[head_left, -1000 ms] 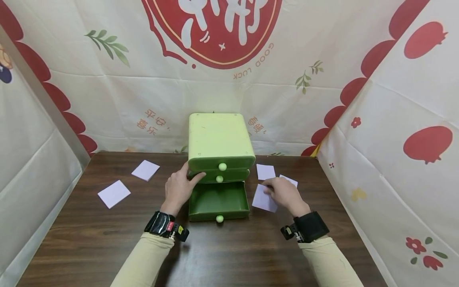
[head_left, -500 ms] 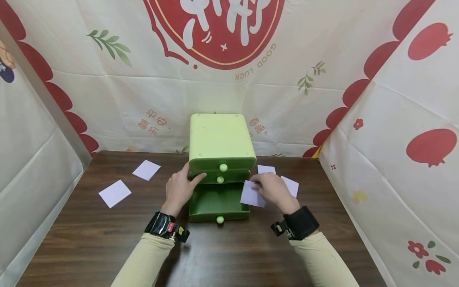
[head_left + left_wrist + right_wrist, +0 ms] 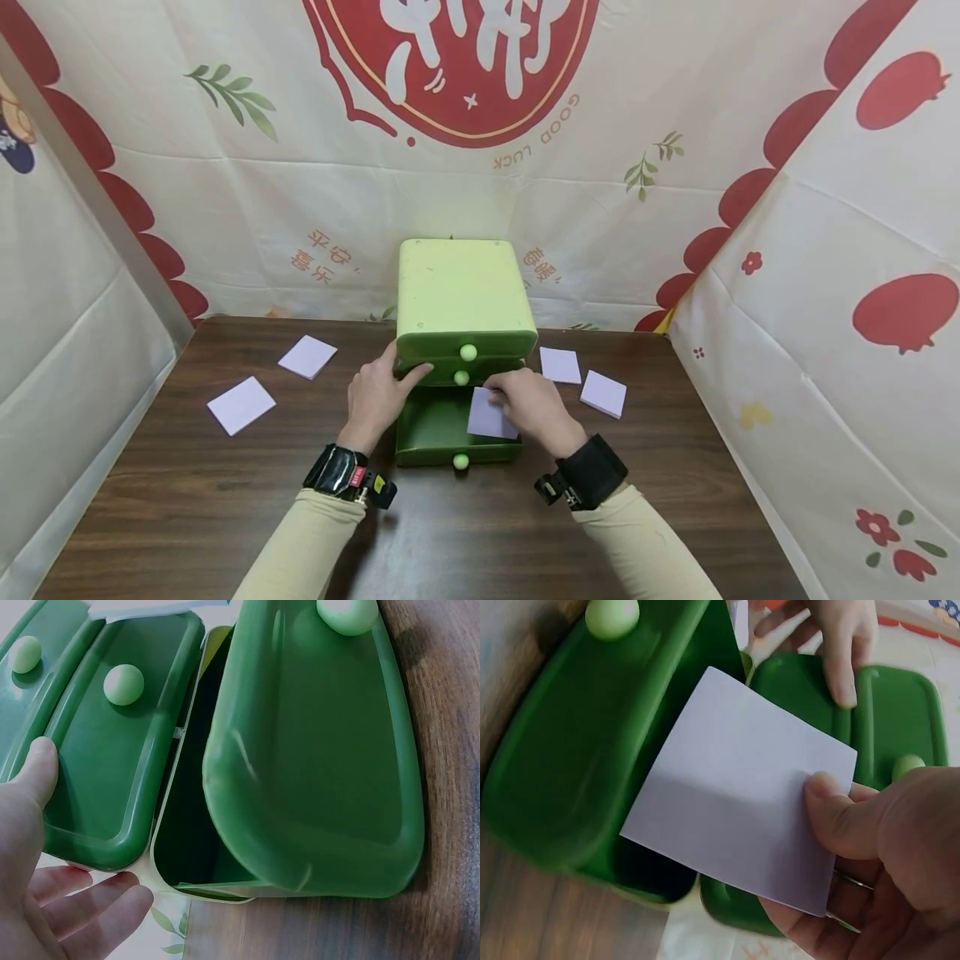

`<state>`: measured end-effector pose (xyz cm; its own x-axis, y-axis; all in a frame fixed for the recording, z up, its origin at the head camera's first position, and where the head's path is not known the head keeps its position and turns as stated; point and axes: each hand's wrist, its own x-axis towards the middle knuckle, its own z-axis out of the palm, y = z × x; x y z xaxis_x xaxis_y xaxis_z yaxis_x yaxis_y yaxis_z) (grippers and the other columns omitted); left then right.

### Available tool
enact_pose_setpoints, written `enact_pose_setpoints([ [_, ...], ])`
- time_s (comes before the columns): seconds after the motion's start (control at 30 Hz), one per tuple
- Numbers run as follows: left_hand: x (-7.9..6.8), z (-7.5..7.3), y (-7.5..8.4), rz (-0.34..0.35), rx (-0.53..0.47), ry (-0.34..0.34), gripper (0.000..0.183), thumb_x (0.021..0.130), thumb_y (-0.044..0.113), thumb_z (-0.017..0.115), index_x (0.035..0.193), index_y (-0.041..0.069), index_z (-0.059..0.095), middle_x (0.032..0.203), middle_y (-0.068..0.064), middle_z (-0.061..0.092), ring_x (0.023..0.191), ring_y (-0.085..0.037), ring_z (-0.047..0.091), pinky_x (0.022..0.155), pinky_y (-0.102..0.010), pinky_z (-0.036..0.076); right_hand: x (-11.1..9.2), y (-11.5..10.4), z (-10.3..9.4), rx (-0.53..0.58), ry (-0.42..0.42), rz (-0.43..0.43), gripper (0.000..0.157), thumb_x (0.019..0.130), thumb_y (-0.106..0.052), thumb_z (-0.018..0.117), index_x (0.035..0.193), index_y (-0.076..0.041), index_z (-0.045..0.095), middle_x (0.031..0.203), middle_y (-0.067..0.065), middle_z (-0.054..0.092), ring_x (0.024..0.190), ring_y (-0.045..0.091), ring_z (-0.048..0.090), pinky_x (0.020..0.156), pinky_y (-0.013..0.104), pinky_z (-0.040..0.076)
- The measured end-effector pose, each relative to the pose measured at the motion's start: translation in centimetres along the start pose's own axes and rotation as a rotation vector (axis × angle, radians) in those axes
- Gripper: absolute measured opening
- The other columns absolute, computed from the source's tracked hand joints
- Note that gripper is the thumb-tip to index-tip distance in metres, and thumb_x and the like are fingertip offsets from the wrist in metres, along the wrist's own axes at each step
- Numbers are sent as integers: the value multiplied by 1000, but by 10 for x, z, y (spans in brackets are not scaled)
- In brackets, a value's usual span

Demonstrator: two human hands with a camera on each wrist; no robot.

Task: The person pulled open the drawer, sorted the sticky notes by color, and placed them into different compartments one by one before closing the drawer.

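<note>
A small green cabinet stands on the table with its bottom drawer pulled out. My left hand steadies the cabinet's left side. Its thumb lies straight against the middle drawer's front, and the other fingers extend loosely along the side. My right hand pinches a pale purple square note pad by one edge, thumb on top and fingers underneath. The pad is over the right part of the open drawer, tilted in the right wrist view, partly covering the drawer's inside. No contents show in the visible part of the drawer.
Two more note pads lie right of the cabinet, a far pad and a nearer pad. On the left lie another pad and a larger-looking pad. A printed cloth hangs behind the wooden table.
My right hand has lifted the note pad off the table beside the cabinet and carried it left over the open bottom drawer. The left hand has kept its place.
</note>
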<state>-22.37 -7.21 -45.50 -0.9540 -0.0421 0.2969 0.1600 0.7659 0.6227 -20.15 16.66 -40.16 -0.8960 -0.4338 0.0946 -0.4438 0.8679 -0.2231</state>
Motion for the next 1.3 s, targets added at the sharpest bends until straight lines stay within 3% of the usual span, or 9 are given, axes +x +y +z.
enact_pose_setpoints([
  [0.2,0,1,-1,-8,4,-2,46,85,64,61,112,27,54,58,2,41,45,-15,39,43,-29,24,6,-16,10,-6,31,-27,13,92,-18,67,103,-19,75,90,-2,73,66,9,59,58,29,46],
  [0.4,0,1,-2,-14,14,-8,48,85,64,61,114,26,55,62,1,44,46,-16,40,43,-29,26,12,-33,19,-27,35,-60,13,93,-18,66,103,-21,74,92,-2,74,71,13,66,56,29,48],
  [0.83,-1,1,-3,-11,-6,9,48,85,65,61,114,27,55,58,3,35,43,-14,35,42,-29,22,26,-60,46,-69,-30,-112,18,96,-23,63,111,-22,73,93,-3,74,70,11,65,56,23,47],
  [1.07,-1,1,-2,-9,-4,8,49,86,65,60,118,29,54,56,3,34,42,-14,34,42,-29,22,36,-63,62,-11,-100,-94,20,96,-24,62,112,-22,73,89,-2,73,69,10,63,58,24,47],
  [1.3,-1,2,-2,-13,5,11,50,86,64,60,121,28,54,69,0,54,46,-16,43,42,-29,28,42,-63,76,38,-158,-92,17,97,-21,61,109,-19,74,84,-3,71,67,9,61,58,24,45],
])
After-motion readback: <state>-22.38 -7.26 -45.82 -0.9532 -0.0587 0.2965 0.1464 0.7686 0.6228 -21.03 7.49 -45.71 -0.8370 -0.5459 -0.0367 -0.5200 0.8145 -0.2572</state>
